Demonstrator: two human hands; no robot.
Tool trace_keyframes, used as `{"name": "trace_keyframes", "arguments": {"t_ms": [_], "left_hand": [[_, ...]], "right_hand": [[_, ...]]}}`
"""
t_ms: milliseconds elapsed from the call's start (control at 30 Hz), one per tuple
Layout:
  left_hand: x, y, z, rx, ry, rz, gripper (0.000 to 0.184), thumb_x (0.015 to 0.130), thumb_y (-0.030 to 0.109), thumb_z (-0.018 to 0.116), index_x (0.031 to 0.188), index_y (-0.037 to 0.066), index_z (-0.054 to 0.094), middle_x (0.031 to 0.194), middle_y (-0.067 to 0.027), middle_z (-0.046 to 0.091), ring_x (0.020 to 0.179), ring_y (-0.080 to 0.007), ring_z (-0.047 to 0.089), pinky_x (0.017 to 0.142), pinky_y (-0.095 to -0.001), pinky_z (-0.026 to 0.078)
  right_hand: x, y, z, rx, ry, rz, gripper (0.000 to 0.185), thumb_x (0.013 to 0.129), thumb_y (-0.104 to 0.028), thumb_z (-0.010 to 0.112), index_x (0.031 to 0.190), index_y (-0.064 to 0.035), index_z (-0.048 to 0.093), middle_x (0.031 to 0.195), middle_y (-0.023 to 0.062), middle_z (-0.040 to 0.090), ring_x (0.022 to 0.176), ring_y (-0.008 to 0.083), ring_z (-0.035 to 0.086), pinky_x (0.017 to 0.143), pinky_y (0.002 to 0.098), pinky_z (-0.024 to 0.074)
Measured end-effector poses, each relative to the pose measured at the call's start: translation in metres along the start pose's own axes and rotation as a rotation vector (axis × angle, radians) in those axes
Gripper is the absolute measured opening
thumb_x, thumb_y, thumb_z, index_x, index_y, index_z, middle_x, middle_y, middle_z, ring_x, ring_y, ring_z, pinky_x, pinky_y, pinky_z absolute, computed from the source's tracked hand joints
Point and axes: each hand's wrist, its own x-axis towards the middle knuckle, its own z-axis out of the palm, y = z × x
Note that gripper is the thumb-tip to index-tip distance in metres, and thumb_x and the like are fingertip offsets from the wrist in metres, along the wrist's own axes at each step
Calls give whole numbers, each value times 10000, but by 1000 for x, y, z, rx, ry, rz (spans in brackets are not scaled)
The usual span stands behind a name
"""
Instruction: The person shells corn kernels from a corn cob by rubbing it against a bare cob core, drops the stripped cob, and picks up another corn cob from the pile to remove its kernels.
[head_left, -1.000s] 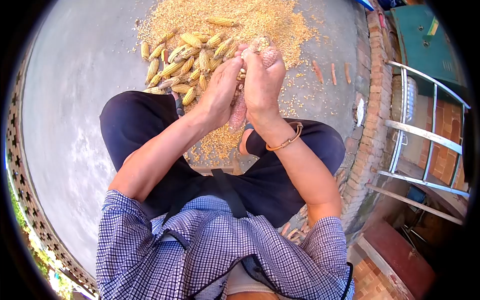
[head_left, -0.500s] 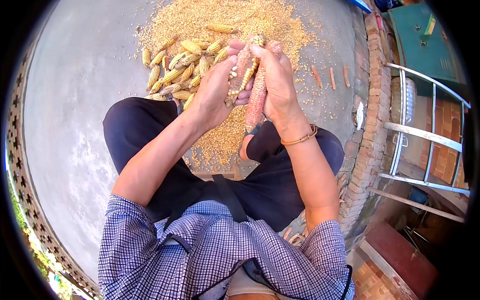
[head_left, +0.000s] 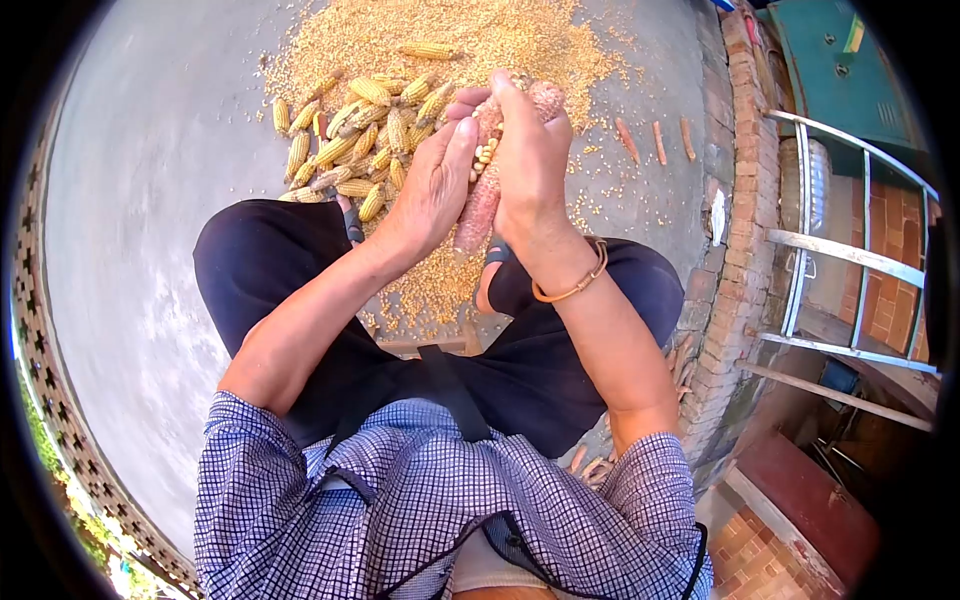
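Observation:
My left hand (head_left: 432,188) is closed around a partly shelled corn ear (head_left: 484,156), mostly hidden between my palms. A few yellow kernels still show on it. My right hand (head_left: 528,160) grips a bare pinkish corncob (head_left: 478,216), which lies slantwise against the ear, its lower end sticking out below my hands. Beyond my left hand lies a heap of unshelled corn ears (head_left: 350,145). Loose kernels (head_left: 430,285) cover the ground under my hands, and a larger spread of kernels (head_left: 500,35) lies farther off.
Several bare cobs (head_left: 660,143) lie on the concrete floor (head_left: 140,200) to the right. A low brick edge (head_left: 745,200) runs along that side, with a metal ladder-like frame (head_left: 850,250) and a green cabinet (head_left: 835,75) beyond. More cobs (head_left: 597,470) lie beside my right thigh.
My right hand has moved left and rolled over the ear, covering more of it. The bare cob's lower end has swung left, and fewer kernels show between my hands.

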Motion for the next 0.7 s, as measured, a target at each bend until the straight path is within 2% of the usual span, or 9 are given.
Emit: {"name": "trace_keyframes", "arguments": {"t_ms": [67,100,200,333,367,467,500,567,700], "left_hand": [[3,10,1,-276,6,-156,411,1079,311,316,1256,3,522,1058,-108,641,887,-134,644,732,-269,528],[5,17,-5,-554,-71,-291,366,1068,335,350,1136,34,548,858,-70,614,584,-94,565,479,-226,439],[5,22,-9,-673,-75,-454,352,1059,366,355,1067,58,526,810,-75,557,503,-98,442,401,-214,289],[-4,39,-7,-655,-56,-529,307,1057,315,361,1047,56,525,708,-63,550,430,-72,425,363,-201,285],[-4,27,-11,-703,-135,-483,309,1059,297,347,1094,48,526,755,-72,563,459,-84,461,375,-200,306],[-8,31,7,-420,94,-368,319,1064,272,320,1150,38,521,818,-63,572,496,-76,474,373,-195,293],[-9,27,4,-333,65,-324,351,1067,239,323,1234,1,520,959,-76,627,655,-131,594,486,-242,445],[-7,6,-6,205,48,27,377,1071,237,339,1280,-3,541,906,-113,651,774,-119,614,647,-287,498],[-2,-10,4,374,111,403,393,1070,216,332,1323,-4,537,784,-145,650,686,-178,600,694,-370,499]], "right_hand": [[8,-10,-11,162,-148,157,297,982,-236,546,1134,19,562,1015,161,680,946,227,673,819,343,552],[9,-16,-15,171,-223,186,380,995,-267,527,1243,19,498,1149,194,640,1080,262,643,911,385,552],[15,-14,-19,267,-214,215,374,1001,-270,511,1233,24,503,1160,199,632,1093,271,640,914,401,552],[8,-11,-13,124,-182,94,346,991,-270,528,1202,4,526,1061,186,662,1006,251,665,824,359,570],[7,-7,-11,117,-142,68,301,986,-249,531,1150,3,544,995,164,660,932,228,662,775,341,563],[5,3,-4,85,-33,-19,196,973,-185,538,997,0,596,795,98,654,709,159,652,628,286,542],[1,0,4,88,44,-38,174,971,-160,525,949,-3,599,740,78,638,653,149,630,599,277,520],[-5,1,9,99,89,-93,177,970,-157,522,918,-6,596,734,72,637,634,142,620,584,276,507],[-5,2,2,54,110,-64,187,972,-165,524,879,-17,590,721,64,634,611,127,603,556,272,476]]}}
